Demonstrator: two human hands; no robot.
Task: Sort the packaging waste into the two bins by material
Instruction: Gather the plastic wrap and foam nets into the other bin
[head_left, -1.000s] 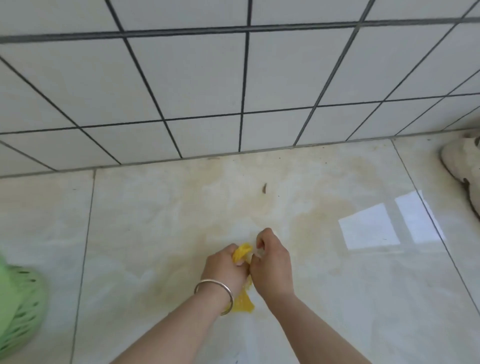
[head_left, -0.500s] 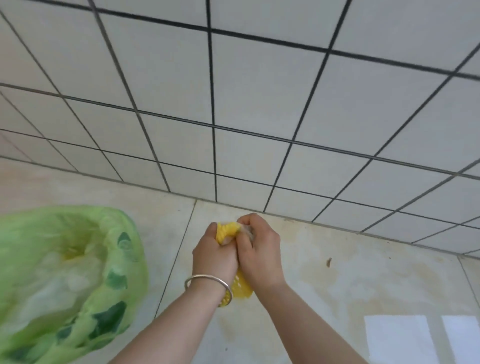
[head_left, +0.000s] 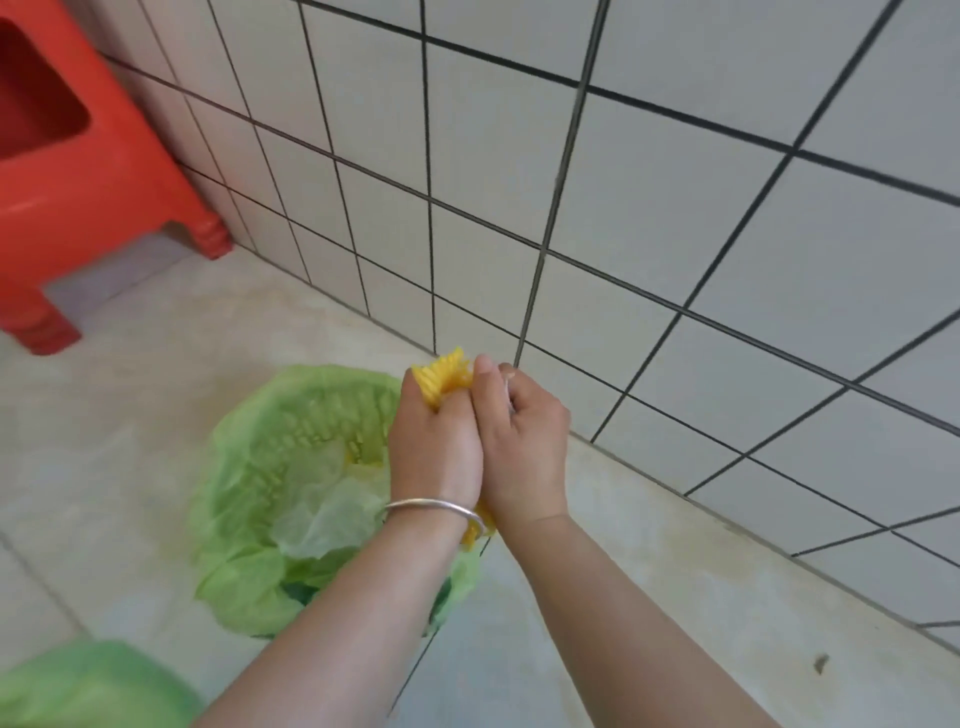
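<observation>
While no writing shows, hands squeezing yellow netting

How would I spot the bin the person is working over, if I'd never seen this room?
Start at the red plastic stool against the tiled wall. On the floor in front of it stands the bin, just under both hands, which grip yellow netting. Its green liner lies wide open with pale wrapping inside; the other green-lined bin is cut off at the lower left edge.

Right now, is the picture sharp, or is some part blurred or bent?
Head view: the hands and yellow net are fairly sharp; the red stool and near green bag are smeared; the wall's tile lines look slanted and slightly bowed, wide-angle style; light is soft, without hard shadows.
</observation>
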